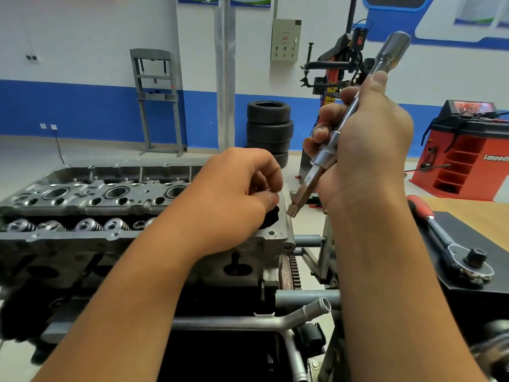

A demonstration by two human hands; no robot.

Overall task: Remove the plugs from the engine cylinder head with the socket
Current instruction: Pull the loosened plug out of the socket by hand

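The grey engine cylinder head (91, 199) sits on a stand in front of me, with valve springs and round bores showing along its top. My left hand (234, 194) is over its right end, fingers curled and pinching a black plug (271, 216) at the head's corner. My right hand (360, 150) grips a long chrome socket extension (355, 111) held up at a slant; its splined bit tip (292, 210) points down just right of the plug, not touching it.
A red-handled ratchet (451, 244) lies on a black mat on the wooden bench at right. Behind stand stacked tyres (268, 128), a tyre changer (336, 73), a red wheel balancer (465, 155) and a grey press frame (157, 100).
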